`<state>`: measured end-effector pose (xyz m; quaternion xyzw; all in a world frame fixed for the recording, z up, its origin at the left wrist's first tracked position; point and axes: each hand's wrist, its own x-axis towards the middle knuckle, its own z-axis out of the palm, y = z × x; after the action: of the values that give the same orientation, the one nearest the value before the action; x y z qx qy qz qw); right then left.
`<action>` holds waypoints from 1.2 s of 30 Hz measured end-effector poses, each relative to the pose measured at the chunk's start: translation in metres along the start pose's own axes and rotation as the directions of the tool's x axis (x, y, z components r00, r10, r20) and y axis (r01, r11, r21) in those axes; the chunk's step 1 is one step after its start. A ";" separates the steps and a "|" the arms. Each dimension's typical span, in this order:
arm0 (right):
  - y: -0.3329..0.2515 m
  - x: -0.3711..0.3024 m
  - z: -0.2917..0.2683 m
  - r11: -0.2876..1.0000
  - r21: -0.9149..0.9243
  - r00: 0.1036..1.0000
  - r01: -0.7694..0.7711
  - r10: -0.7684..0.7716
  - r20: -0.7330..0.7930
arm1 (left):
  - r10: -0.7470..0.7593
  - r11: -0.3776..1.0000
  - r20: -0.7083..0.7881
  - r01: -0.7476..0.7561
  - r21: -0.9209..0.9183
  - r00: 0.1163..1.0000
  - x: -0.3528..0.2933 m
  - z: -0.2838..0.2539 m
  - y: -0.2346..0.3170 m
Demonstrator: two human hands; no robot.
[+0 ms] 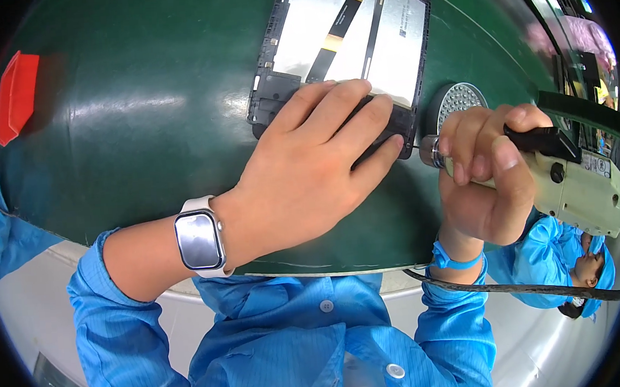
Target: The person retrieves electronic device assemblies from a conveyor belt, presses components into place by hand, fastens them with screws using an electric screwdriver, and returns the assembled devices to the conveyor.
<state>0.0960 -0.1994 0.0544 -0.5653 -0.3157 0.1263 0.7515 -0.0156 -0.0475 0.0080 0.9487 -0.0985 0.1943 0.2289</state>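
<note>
My left hand (315, 158) lies palm down across the near end of an opened tablet (393, 46), its fingers spread and resting on the black part there. The tablet has a silvery inner plate, a dark frame and a dark flat cable (345, 21) with gold-coloured bands. My right hand (489, 161) is closed round a pale green electric screwdriver (572, 188), held nearly level. The driver's thin tip points left at the tablet's near right corner; whether it touches a screw is hidden. A black lever (544, 140) on the driver sits by my fingers.
Just right of the tablet stands a round grey dish (460, 98) with a dotted surface. A red tray (18, 96) is at the table's far left. A black cable (529, 290) crosses below my right wrist. A co-worker in blue (541, 257) sits at the right.
</note>
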 end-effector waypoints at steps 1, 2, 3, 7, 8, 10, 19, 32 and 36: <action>0.001 0.000 0.000 1.000 -0.001 1.000 0.001 -0.001 -0.001 | 0.001 1.000 -0.001 -0.001 0.000 1.000 0.000 0.000 0.000; 0.001 0.000 -0.001 1.000 -0.022 1.000 0.006 -0.006 0.002 | 0.007 1.000 -0.002 -0.007 0.003 1.000 0.001 0.001 0.000; 0.001 0.000 -0.002 0.999 -0.043 1.000 0.013 -0.013 0.004 | 0.014 1.000 -0.003 -0.014 0.007 1.000 0.001 0.001 0.000; -0.005 -0.001 0.007 0.991 -0.134 0.996 -0.006 -0.006 -0.089 | 0.035 0.999 0.000 -0.035 -0.017 0.999 0.005 -0.001 0.001; -0.003 -0.002 0.009 0.991 -0.129 0.993 -0.038 0.023 -0.118 | 0.020 1.000 0.007 -0.020 -0.013 1.000 0.004 -0.001 0.001; -0.005 -0.002 0.011 0.988 -0.120 0.980 -0.097 0.074 -0.184 | 0.008 1.000 0.020 -0.008 0.003 1.000 0.003 -0.001 -0.002; -0.023 -0.023 -0.055 0.985 -0.135 0.952 0.107 -0.140 -0.273 | 0.003 1.000 0.107 -0.002 -0.005 0.994 0.007 -0.011 0.000; -0.002 -0.033 -0.052 0.998 -0.048 0.955 0.045 -0.057 -0.292 | -0.001 1.000 0.133 0.000 0.006 0.991 0.004 -0.014 0.000; -0.001 -0.031 -0.050 0.999 -0.042 0.957 0.006 -0.018 -0.290 | -0.001 1.000 0.129 0.000 0.006 0.992 0.004 -0.013 -0.001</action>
<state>0.1025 -0.2551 0.0368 -0.5908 -0.2081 0.0309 0.7789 -0.0161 -0.0410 0.0199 0.9600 -0.1122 0.1326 0.2194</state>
